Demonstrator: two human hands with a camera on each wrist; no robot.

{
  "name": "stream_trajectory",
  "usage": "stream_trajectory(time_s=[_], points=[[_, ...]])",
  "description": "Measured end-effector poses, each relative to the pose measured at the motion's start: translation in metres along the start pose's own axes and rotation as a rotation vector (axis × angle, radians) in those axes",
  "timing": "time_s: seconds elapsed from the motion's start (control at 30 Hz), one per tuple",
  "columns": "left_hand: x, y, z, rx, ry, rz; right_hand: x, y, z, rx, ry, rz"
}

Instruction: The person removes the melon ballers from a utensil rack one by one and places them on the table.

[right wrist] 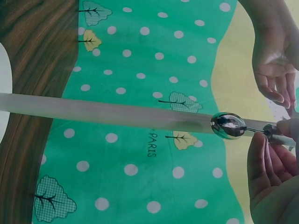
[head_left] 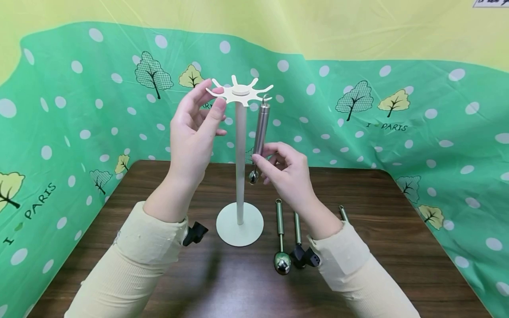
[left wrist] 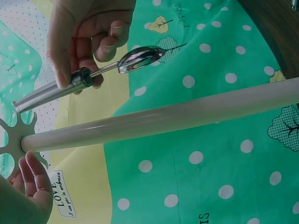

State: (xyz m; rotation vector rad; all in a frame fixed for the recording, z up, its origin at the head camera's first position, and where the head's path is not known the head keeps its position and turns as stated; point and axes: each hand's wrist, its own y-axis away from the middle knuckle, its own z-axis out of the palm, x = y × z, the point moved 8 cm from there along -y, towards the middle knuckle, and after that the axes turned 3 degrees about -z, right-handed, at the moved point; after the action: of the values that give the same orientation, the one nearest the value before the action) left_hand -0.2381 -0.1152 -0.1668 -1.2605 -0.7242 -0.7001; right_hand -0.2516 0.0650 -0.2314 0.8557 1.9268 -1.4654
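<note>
A white stand (head_left: 240,154) has a round base, an upright pole and a top ring of curved hooks. My left hand (head_left: 195,119) pinches a hook on the left of that top between thumb and forefinger. With the right hand (head_left: 287,172) I hold a steel scoop (head_left: 261,128) by the lower part of its handle, bowl down. Its hanging loop meets a hook on the right side; whether it is threaded on, I cannot tell. The shiny oval bowl (left wrist: 140,59) shows in the left wrist view, and the same scoop (right wrist: 227,126) in the right wrist view.
On the dark wooden table (head_left: 159,247), right of the base, lies a scoop (head_left: 282,260). A second utensil (head_left: 298,229) beside it and a third handle (head_left: 343,213) are partly hidden by my right arm. A patterned green and yellow cloth (head_left: 318,123) hangs behind.
</note>
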Motion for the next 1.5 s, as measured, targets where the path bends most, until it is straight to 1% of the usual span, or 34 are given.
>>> stream_trajectory(time_s=[0.2, 0.4, 0.73, 0.97, 1.03, 1.17, 1.33, 1.5], points=[[0.001, 0.0, 0.0, 0.012, -0.002, 0.007, -0.007, 0.001, -0.006, 0.037, -0.002, -0.029], [0.002, 0.001, 0.0, 0.025, -0.008, 0.023, -0.01, 0.006, -0.017, 0.074, -0.008, -0.026], [0.003, 0.002, -0.002, 0.047, 0.008, 0.028, -0.007, 0.018, -0.043, 0.152, -0.024, -0.037], [0.003, 0.004, -0.003, 0.052, 0.017, 0.035, -0.002, 0.03, -0.06, 0.188, -0.021, -0.022], [0.003, 0.004, -0.003, 0.056, 0.017, 0.035, 0.0, 0.033, -0.064, 0.194, -0.003, -0.014], [0.003, 0.004, -0.004, 0.063, 0.013, 0.028, 0.005, 0.04, -0.069, 0.212, 0.037, 0.029], [0.003, 0.004, -0.005, 0.081, 0.006, 0.023, 0.012, 0.047, -0.077, 0.236, 0.059, 0.084], [0.004, 0.004, -0.006, 0.097, -0.009, 0.037, 0.019, 0.057, -0.086, 0.265, 0.064, 0.15]])
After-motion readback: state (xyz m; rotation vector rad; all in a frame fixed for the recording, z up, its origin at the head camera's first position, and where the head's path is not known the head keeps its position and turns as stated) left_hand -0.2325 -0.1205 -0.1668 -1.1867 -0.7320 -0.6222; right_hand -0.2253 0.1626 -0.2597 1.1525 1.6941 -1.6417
